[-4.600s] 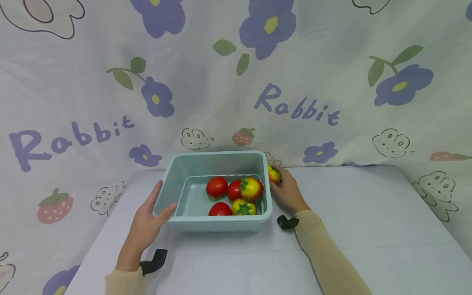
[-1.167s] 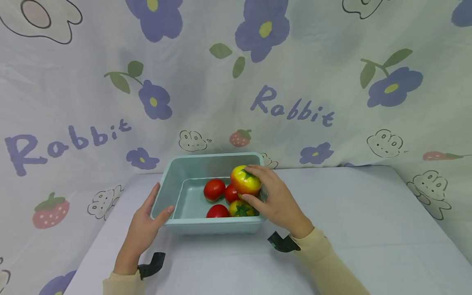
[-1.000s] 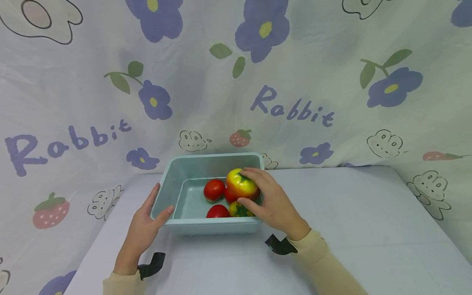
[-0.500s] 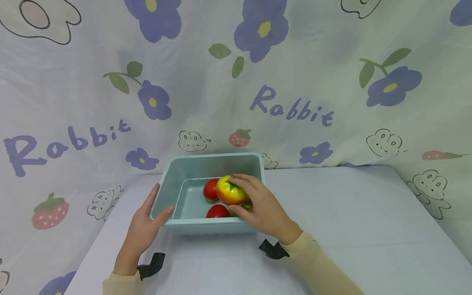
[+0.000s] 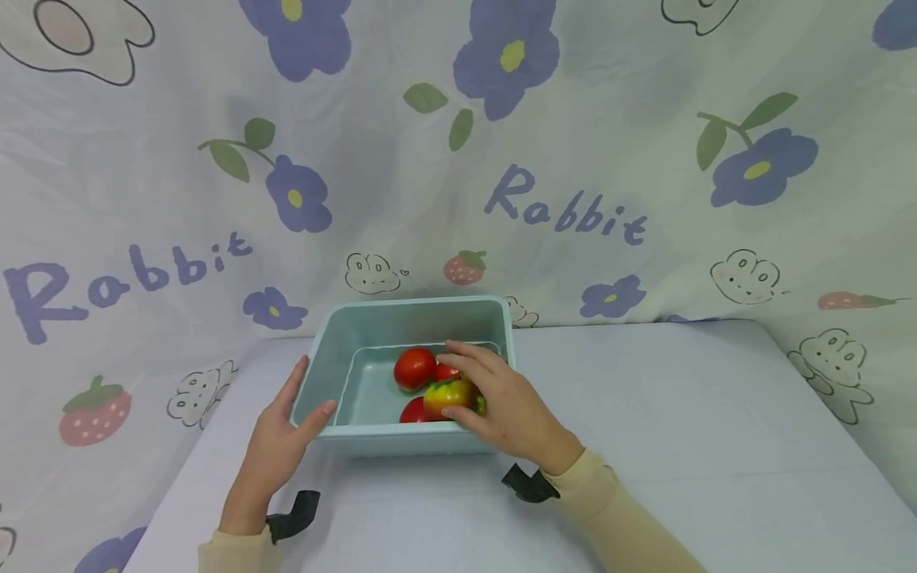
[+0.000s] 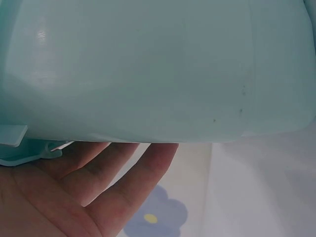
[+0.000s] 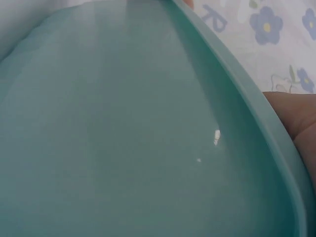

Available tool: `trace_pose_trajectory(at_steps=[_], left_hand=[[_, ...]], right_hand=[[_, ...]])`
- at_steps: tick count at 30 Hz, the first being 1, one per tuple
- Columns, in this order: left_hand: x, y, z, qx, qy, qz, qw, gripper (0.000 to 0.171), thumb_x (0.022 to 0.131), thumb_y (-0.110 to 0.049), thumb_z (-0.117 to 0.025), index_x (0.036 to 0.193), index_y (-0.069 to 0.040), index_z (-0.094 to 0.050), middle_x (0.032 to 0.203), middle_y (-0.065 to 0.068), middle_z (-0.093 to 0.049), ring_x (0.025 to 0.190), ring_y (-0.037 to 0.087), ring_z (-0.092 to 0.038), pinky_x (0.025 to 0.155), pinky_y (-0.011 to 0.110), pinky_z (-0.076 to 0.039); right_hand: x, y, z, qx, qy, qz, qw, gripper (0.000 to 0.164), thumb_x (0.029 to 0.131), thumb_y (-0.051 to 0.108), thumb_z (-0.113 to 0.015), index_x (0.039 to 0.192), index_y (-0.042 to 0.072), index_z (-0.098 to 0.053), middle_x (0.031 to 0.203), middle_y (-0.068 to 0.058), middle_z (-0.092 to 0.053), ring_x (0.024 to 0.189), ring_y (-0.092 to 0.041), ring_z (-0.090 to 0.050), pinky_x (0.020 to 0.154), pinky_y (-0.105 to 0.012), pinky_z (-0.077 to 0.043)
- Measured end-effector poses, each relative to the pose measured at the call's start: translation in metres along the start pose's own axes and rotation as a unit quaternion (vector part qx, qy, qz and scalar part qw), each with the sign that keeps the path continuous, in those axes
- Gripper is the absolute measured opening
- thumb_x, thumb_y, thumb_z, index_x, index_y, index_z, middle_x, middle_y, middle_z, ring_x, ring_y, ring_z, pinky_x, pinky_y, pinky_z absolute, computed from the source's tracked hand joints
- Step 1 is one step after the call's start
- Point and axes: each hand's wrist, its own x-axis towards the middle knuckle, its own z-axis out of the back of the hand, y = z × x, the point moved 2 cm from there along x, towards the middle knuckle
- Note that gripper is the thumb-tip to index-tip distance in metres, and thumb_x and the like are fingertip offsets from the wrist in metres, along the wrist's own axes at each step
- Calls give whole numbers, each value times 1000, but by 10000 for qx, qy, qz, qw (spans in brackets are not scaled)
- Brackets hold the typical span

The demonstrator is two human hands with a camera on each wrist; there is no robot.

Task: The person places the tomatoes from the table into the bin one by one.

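Note:
A pale blue-green plastic bin [image 5: 408,442] sits on the table with several tomatoes inside. My left hand [image 5: 278,439] holds its near left corner, thumb over the rim and fingers along the outer wall. In the left wrist view, fingers [image 6: 133,185] reach behind the bin wall. My right hand [image 5: 509,407] is over the bin's right side, fingers spread apart from a yellow-red tomato [image 5: 444,398], with the thumb overlapping its lower edge. Around it lie a red tomato [image 5: 415,368] and another red tomato [image 5: 414,411]. The right hand hides much of the remaining tomatoes.
White cloth covers the table [image 5: 666,422]. Close behind the bin hangs a curtain [image 5: 401,191] printed with flowers and rabbits. Black mounts [image 5: 294,516] are strapped at both wrists. The bin's wall fills most of the right wrist view.
My right hand carried the yellow-red tomato from right of the bin over its rim, then left and down among the others, and its fingers have parted from it. The left hand stays put.

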Motion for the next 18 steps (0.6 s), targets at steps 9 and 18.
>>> trace_pose_trajectory(at_steps=[9,18], left_hand=[[1,2,-1,-29,-39,0,10000,85,99,-37,-63,163,-19,-12,164,21,-19,145,53,-22,104,76,-26],[2,2,0,-72,-23,-49,10000,84,99,-37,-62,163,-20,-12,164,22,-20,145,54,-23,104,77,-27]], right_hand=[[1,-1,0,-61,-50,102,9999,58,87,26,-81,138,10,-58,150,-4,-49,135,-20,-48,103,-36,-49],[0,-2,-1,-98,9,17,9999,56,89,27,-79,138,10,-59,149,-5,-49,134,-21,-49,103,-37,-49]])
